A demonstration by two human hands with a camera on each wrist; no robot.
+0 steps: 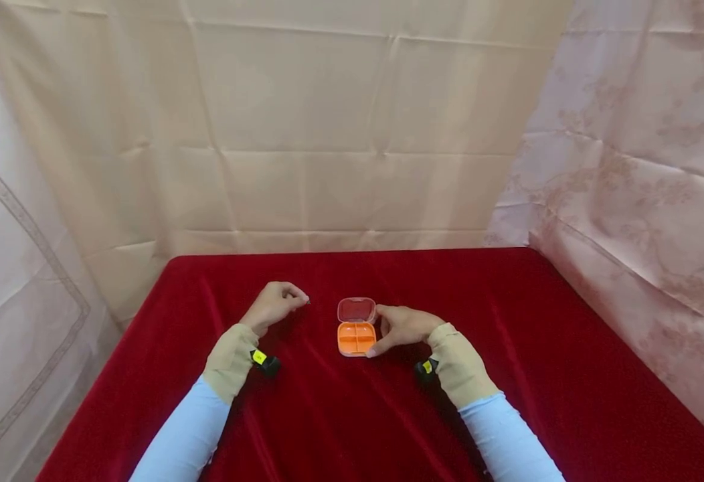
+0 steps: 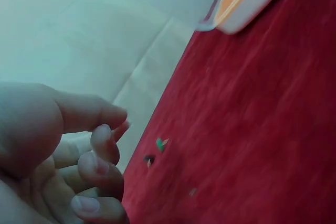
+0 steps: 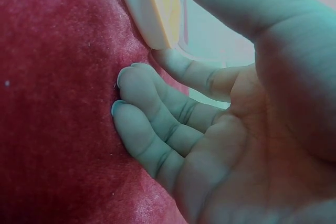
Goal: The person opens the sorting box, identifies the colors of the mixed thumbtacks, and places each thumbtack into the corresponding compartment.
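An orange pill box [image 1: 357, 339] with four-way dividers lies on the red cloth, its clear lid [image 1: 357, 310] swung open away from the person. The right hand [image 1: 406, 326] holds the box at its right side, thumb at the near corner and index finger by the hinge; the other fingers [image 3: 137, 129] curl beside it over the cloth. To the left of the box, the left hand [image 1: 275, 304] pinches a tiny dark thing [image 1: 309, 302] between thumb and index fingertips; its kind cannot be made out. Beyond those fingers lie a small green piece [image 2: 161, 144] and a small dark piece [image 2: 149, 159].
Red velvety cloth [image 1: 448, 281] covers the table. A beige curtain [image 1: 328, 134] hangs behind its far edge, with patterned drapes [image 1: 647, 147] at the right and a pale drape [image 1: 21, 281] at the left. Each wrist wears a small black camera [image 1: 266, 362].
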